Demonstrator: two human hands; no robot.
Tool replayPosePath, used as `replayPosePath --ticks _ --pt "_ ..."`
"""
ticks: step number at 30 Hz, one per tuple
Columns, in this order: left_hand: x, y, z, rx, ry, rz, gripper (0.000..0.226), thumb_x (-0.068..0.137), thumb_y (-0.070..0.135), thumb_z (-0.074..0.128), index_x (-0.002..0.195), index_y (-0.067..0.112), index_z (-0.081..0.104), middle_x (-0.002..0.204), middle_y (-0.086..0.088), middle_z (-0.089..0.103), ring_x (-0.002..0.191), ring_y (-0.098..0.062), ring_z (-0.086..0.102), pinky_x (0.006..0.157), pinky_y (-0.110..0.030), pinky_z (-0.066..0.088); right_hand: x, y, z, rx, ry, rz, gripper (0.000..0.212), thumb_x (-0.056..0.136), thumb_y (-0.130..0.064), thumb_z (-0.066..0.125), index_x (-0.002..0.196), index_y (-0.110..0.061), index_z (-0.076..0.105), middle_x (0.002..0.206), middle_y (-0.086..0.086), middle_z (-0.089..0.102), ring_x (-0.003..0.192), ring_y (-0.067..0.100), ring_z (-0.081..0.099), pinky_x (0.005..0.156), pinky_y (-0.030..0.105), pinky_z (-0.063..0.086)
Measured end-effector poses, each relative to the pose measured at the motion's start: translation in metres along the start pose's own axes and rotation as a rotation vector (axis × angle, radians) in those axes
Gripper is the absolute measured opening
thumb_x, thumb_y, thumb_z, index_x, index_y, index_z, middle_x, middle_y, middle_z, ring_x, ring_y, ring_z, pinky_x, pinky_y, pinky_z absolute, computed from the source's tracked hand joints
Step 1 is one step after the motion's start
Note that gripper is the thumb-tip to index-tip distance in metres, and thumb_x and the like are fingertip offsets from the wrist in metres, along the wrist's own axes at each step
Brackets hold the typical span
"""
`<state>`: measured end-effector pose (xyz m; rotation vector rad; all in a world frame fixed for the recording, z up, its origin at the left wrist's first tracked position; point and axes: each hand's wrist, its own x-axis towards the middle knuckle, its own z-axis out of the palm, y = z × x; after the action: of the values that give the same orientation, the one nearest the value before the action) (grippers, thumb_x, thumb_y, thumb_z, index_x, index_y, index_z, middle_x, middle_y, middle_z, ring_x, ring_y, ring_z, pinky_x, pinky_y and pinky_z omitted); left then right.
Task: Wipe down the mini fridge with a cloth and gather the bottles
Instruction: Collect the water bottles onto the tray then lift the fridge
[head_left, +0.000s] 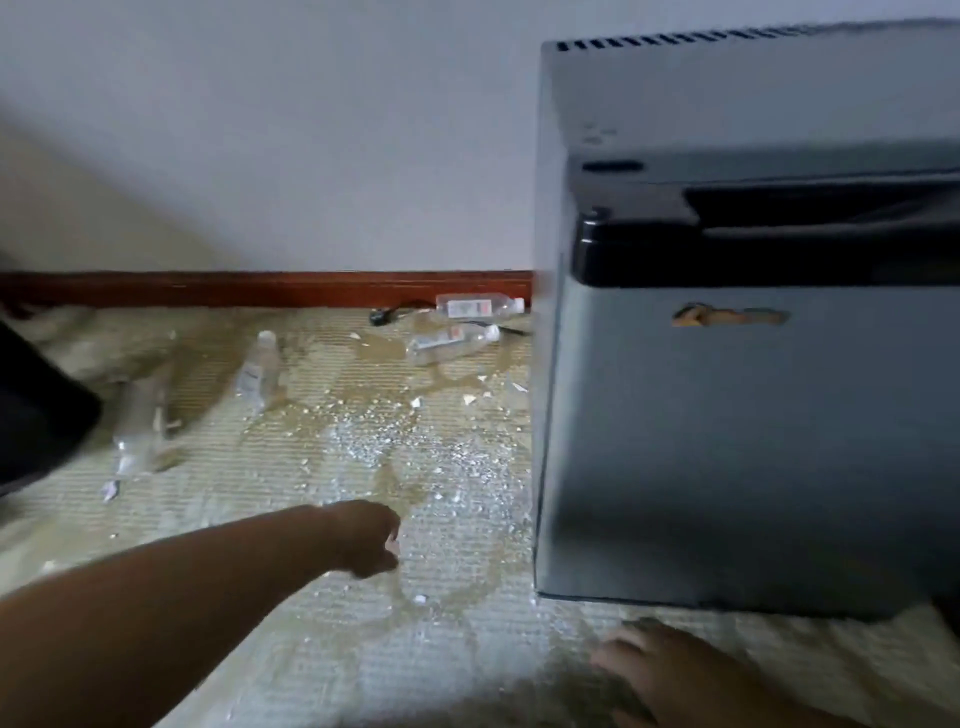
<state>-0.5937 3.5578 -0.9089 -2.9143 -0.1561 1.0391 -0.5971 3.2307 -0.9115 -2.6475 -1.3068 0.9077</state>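
- A pale wall (311, 130) meets a red-brown skirting board (260, 288). Below it lies a beige ribbed carpet (260, 649), blotched with damp-looking stains and strewn with white crumbs (374, 441).
- The mini fridge (753, 415) stands on the carpet at your right. It is grey with a black band across the top of its front, and a small torn patch (727, 315) shows just under that band.
- Four clear plastic bottles lie on their sides to the left of the fridge.
- The first bottle (478, 305) lies along the skirting board, just beside the fridge's back corner. The second bottle (452, 343) lies near it, a little closer to you.
- The third bottle (260, 371) lies well apart from those two, out on the carpet.
- The fourth bottle (140, 421) is farther left, blurred, near a dark object (36, 415) at the picture's left edge.
- A black cord (384, 315) lies by the skirting board, close to the first two bottles.
- Your left hand (371, 538) reaches out over the crumbs with its back toward you and its fingers curled downward. There is a pale speck at the fingertips — you cannot tell whether it is pinched there or merely lying behind.
- Your right hand (654, 670) rests on the carpet just in front of the fridge's lower edge, fingers spread and holding nothing.
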Motion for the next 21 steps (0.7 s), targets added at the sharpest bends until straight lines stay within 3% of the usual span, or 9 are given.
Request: replayPosePath --ticks 4,7,11,13,17,19,21 --pt "-0.012 -0.136 0.0 -0.218 0.155 -0.14 0.037 0.089 0.041 0.054 0.121 0.022 0.056 0.126 -0.001 0.057 0.116 -0.019 0.052 0.092 -0.024 0.04 0.087 -0.079 -0.01 0.135 -0.084 -0.064 0.027 0.098 -0.028 0.037 0.117 -0.018 0.053 0.111 0.005 0.045 0.111 0.015 0.046 0.085 0.031 0.032" --pt "-0.026 -0.253 0.039 -0.429 0.283 -0.4 0.029 0.087 0.037 0.057 0.111 0.021 0.062 0.121 -0.002 0.06 0.109 -0.021 0.056 0.088 -0.025 0.044 0.164 -0.136 -0.031 0.142 -0.091 -0.067 0.032 0.091 -0.038 0.047 0.118 -0.023 0.054 0.123 0.002 0.048 0.116 0.018 0.047 0.092 0.033 0.04" --pt "-0.057 -0.376 0.119 -0.697 0.444 -0.772 0.02 0.081 0.026 0.06 0.096 0.013 0.067 0.108 -0.009 0.066 0.096 -0.027 0.06 0.074 -0.025 0.043 0.265 -0.21 -0.064 0.261 0.001 0.089 0.038 0.082 -0.043 0.061 0.118 -0.033 0.059 0.124 -0.01 0.059 0.108 0.007 0.058 0.09 0.023 0.047" --pt "-0.071 -0.417 0.151 -0.82 0.545 -0.952 0.03 0.079 0.025 0.061 0.107 0.013 0.064 0.114 -0.011 0.063 0.1 -0.03 0.059 0.08 -0.03 0.046 0.31 -0.242 -0.075 0.233 0.042 0.147 0.042 0.082 -0.042 0.063 0.122 -0.031 0.057 0.121 -0.007 0.062 0.102 0.007 0.061 0.087 0.022 0.048" --pt "-0.085 -0.471 0.2 -1.056 0.575 -1.219 0.059 0.077 0.039 0.065 0.127 0.012 0.05 0.117 -0.014 0.059 0.1 -0.032 0.059 0.082 -0.037 0.051 0.381 -0.295 -0.085 0.135 0.054 0.158 0.051 0.086 -0.041 0.058 0.134 -0.032 0.043 0.116 -0.008 0.059 0.062 0.0 0.049 0.055 0.019 0.04" --pt "-0.078 -0.493 0.211 -1.292 0.621 -1.3 0.074 0.075 0.051 0.066 0.132 0.009 0.043 0.108 -0.014 0.063 0.09 -0.03 0.062 0.075 -0.038 0.054 0.403 -0.318 -0.084 0.118 0.041 0.129 0.055 0.087 -0.041 0.058 0.138 -0.031 0.038 0.135 -0.008 0.051 0.071 0.002 0.053 0.062 0.018 0.044" --pt "-0.064 -0.514 0.212 -1.455 0.662 -1.354 0.085 0.072 0.059 0.065 0.134 0.006 0.04 0.11 -0.016 0.061 0.089 -0.031 0.061 0.067 -0.034 0.05 0.417 -0.338 -0.078 0.137 0.015 0.081 0.06 0.088 -0.039 0.059 0.141 -0.031 0.033 0.141 -0.009 0.045 0.095 0.006 0.058 0.08 0.021 0.048"
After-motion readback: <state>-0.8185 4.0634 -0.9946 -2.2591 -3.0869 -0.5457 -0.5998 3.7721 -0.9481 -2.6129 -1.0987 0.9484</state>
